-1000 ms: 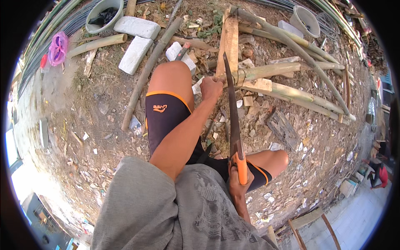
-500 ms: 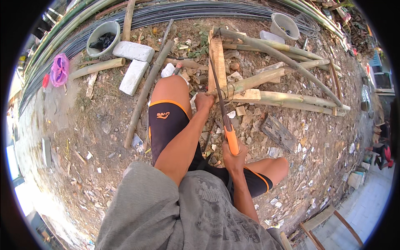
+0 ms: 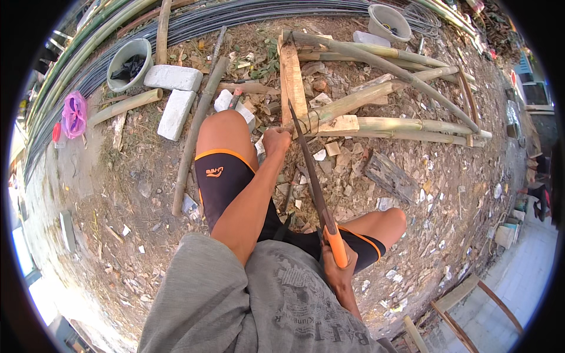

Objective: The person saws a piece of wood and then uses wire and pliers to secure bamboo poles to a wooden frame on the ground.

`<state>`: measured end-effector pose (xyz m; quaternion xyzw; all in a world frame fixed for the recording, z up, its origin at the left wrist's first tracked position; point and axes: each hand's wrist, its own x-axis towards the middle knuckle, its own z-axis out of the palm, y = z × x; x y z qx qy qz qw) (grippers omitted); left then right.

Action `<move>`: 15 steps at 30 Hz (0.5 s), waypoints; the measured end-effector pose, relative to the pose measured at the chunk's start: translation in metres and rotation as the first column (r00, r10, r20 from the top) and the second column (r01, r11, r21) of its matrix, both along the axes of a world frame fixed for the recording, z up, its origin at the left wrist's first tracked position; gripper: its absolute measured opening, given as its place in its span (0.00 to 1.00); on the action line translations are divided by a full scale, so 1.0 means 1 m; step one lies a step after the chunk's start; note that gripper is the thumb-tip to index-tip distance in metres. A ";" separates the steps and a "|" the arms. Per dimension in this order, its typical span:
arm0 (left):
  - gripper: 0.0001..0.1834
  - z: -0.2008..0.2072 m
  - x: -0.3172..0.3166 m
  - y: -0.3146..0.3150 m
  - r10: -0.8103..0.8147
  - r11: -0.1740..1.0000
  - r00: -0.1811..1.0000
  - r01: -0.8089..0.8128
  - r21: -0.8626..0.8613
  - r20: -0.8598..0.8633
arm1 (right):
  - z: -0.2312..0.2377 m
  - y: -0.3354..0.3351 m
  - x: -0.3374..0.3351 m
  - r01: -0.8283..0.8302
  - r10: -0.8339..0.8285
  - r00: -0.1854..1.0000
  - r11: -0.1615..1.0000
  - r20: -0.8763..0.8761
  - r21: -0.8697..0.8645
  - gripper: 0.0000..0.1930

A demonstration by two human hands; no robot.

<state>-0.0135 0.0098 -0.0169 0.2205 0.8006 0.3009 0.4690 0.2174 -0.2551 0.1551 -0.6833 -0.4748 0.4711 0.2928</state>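
Observation:
My right hand point(image 3: 340, 263) is wrapped round the orange handle of a hand saw point(image 3: 312, 176), low in front of my body. The dark blade runs away up and slightly left, its far part lying across a bamboo pole point(image 3: 353, 101) close to its near left end. Beside the blade, my left hand point(image 3: 276, 141) is closed round that end of the pole. The pole rests on a low frame of wood and bamboo, where an upright-lying wooden board point(image 3: 291, 73) and a lower bamboo pole point(image 3: 406, 125) meet near the cut end.
Rubble and wood chips cover the ground. A weathered wood block point(image 3: 391, 176) lies right of my knees. Two white blocks point(image 3: 176, 112), a long pole point(image 3: 197, 141) and a grey bucket point(image 3: 129, 65) are at left. Another bucket point(image 3: 388, 23) stands far right, near bundled rods point(image 3: 247, 15).
My right hand has drawn the saw back toward my body and slightly right. My left hand stays on the bamboo pole. The whole view has shifted a little.

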 end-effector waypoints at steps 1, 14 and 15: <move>0.16 0.002 -0.001 0.000 -0.004 1.000 1.000 0.004 0.004 -0.006 | 0.012 -0.009 0.002 -0.023 0.023 0.999 1.000 0.039 0.014 0.08; 0.14 -0.033 -0.015 0.014 0.045 0.993 0.986 -0.027 0.112 -0.158 | 0.021 -0.007 -0.009 0.023 -0.021 0.999 0.998 -0.031 0.051 0.10; 0.14 -0.026 -0.006 0.013 0.033 0.994 0.989 -0.018 0.105 -0.145 | 0.032 -0.014 -0.001 0.021 -0.022 0.999 0.999 0.024 0.050 0.10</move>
